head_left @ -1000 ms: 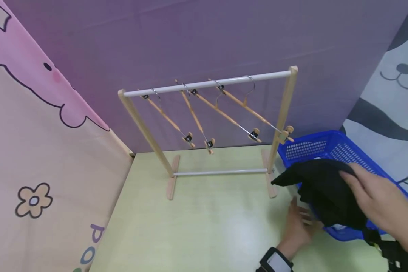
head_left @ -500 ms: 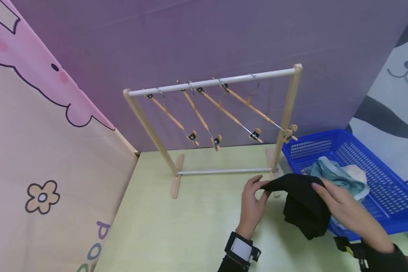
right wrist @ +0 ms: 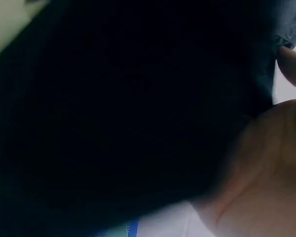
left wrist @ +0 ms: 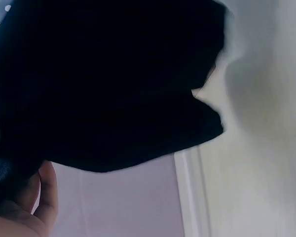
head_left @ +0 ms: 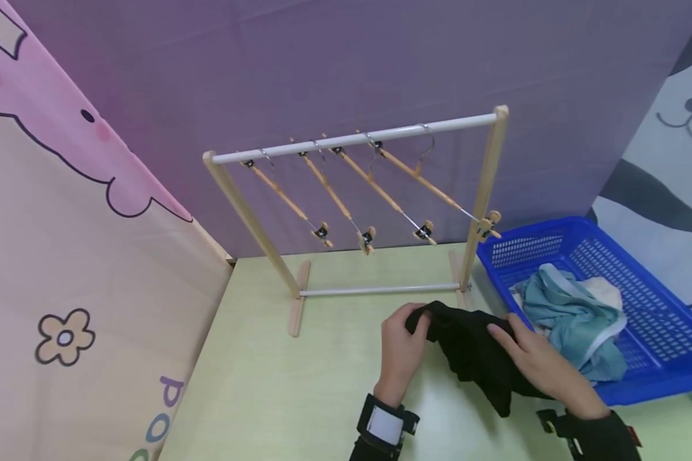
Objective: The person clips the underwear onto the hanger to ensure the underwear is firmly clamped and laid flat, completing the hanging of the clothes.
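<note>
A black cloth garment (head_left: 467, 342) hangs bunched between both hands above the table, in front of the rack's right foot. My left hand (head_left: 399, 352) pinches its left upper edge between thumb and fingers. At the garment's right side, my right hand (head_left: 544, 365) grips it with the thumb on top. Dark fabric (left wrist: 113, 84) fills much of the left wrist view, with a notched edge on the right; the left fingers (left wrist: 48, 192) show at lower left. In the right wrist view the cloth (right wrist: 128, 108) hides most of the scene. Its exact kind cannot be told.
Several wooden clip hangers (head_left: 377, 186) hang from the white bar (head_left: 352, 139) of a small rack behind the hands. A blue plastic basket (head_left: 663, 320) stands to the right, holding teal cloth (head_left: 576, 320) and a white piece (head_left: 602, 291). Purple fabric (head_left: 323, 64) backs the table.
The black garment has come left, away from over the basket, uncovering the teal cloth. My left hand, at first apart from it, now pinches its edge; both hands have shifted left.
</note>
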A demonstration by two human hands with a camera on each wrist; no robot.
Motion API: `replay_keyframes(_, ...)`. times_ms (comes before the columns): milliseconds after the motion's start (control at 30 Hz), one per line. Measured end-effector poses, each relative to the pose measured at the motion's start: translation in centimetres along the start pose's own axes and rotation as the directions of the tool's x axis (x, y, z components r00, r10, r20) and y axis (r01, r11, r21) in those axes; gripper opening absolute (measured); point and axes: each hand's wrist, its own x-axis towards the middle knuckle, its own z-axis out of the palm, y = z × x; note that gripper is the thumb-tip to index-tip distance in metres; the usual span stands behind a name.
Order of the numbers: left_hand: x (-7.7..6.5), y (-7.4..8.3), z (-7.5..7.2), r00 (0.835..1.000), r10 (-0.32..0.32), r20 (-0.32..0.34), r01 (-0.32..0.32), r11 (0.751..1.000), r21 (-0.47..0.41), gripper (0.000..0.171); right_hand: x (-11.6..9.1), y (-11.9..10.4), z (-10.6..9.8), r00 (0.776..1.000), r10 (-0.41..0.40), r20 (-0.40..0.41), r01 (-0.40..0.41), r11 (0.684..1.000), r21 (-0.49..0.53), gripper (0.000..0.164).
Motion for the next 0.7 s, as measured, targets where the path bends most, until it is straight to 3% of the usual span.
replay_keyframes(167, 0.0, 0.3, -1.0, 0.999, 0.029, -0.030, -0.027, 0.997, 0.071, 0.006, 0.0, -1.8, 2.5, 0.992, -0.053, -0.118, 0.044, 0.996, -0.077, 0.076)
replay_keyframes(400, -0.4, 1.0, -1.7, 0.996, -0.085, -0.005, 0.085, 0.986, 0.141, 0.003, 0.4, -4.1, 8.3, 0.981, -0.122, -0.151, 0.119, 0.993, -0.024, 0.095)
replay_keyframes(567, -0.8, 1.1, -2.1, 0.996, -0.092, -0.020, 0.094, 0.980, 0.174, 0.003, 1.4, -4.6, 12.2, 0.965, -0.078, -0.251, 0.083, 0.997, 0.007, 0.076)
replay_keyframes(700, -1.0, 0.7, -2.5, 0.994, -0.089, -0.057, 0.098, 0.979, 0.180, 0.005, 1.7, -5.1, 13.4, 0.947, -0.004, -0.322, 0.023, 0.998, 0.054, 0.060)
